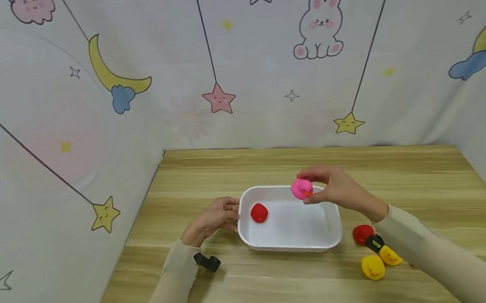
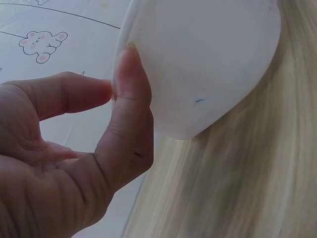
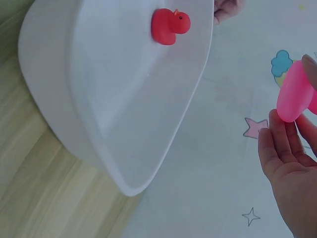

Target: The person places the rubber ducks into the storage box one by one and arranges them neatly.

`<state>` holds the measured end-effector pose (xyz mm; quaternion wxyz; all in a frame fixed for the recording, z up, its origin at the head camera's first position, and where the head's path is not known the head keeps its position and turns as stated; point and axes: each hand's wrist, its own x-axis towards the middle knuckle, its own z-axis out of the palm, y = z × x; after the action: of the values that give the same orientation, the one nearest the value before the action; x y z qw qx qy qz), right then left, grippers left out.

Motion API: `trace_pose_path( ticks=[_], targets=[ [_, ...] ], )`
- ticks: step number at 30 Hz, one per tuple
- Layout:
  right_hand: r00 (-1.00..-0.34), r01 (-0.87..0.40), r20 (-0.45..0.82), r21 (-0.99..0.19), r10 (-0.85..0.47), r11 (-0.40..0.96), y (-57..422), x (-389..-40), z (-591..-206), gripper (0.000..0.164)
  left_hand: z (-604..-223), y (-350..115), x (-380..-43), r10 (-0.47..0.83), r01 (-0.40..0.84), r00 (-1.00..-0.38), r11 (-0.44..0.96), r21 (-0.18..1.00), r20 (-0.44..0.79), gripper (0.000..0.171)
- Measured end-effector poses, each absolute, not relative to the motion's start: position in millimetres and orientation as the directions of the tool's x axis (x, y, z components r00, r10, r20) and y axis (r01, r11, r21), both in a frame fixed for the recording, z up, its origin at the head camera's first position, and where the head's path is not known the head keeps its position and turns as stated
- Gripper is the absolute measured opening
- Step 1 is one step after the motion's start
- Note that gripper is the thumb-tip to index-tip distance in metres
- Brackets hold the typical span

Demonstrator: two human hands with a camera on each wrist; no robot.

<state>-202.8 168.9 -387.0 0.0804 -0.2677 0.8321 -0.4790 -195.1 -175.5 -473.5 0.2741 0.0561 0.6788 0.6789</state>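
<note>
A pink rubber duck [image 1: 301, 189] is pinched between the thumb and fingers of my right hand [image 1: 339, 190], held above the back right part of a white plastic tub [image 1: 288, 246]. In the right wrist view the same pink duck [image 3: 294, 94] is partly cut off by the frame edge. At the tub's left end, my left hand [image 1: 217, 216] pinches its rim. The left wrist view shows thumb and finger of the left hand [image 2: 119, 114] meeting at the tub's edge [image 2: 208, 64]. Inside the tub, toward the left, sits a red rubber duck [image 3: 166, 26].
Right of the tub, near my right sleeve, lie another red duck [image 1: 362, 234], a yellow duck [image 1: 373, 267] and a second yellow duck [image 1: 390, 256]. A black wrist device [image 1: 376, 243] partly overlaps this group. Printed cloth walls [image 1: 268, 76] border the wooden table [image 1: 265, 290].
</note>
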Motion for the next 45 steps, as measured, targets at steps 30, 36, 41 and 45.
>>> trace_pose_path(
  ticks=[30, 36, 41, 45],
  targets=[
    [-0.831, -0.347, 0.007, -0.788, -0.556, 0.508, 93.9, -239.5, -425.1, 0.049, -470.9, -185.7, -199.2, 0.470, -0.277, -0.839, 0.068, 0.959, -0.276, 0.046],
    [-0.831, -0.367, -0.010, -0.741, -0.556, 0.562, 92.1, -240.3, -435.7, 0.048, -471.3, -186.8, -197.1, 0.466, -0.279, -0.840, 0.071, 0.958, -0.279, 0.045],
    [-0.821, -0.392, -0.015, -0.713, -0.571, 0.582, 89.6, -239.9, -438.4, 0.047, -475.0, -186.1, -196.2, 0.467, -0.277, -0.840, 0.069, 0.958, -0.277, 0.045],
    [-0.796, -0.441, -0.029, -0.657, -0.605, 0.611, 88.8, -233.6, -437.3, 0.045, -478.2, -184.7, -195.0, 0.467, -0.274, -0.839, 0.078, 0.959, -0.278, 0.044]
  ],
)
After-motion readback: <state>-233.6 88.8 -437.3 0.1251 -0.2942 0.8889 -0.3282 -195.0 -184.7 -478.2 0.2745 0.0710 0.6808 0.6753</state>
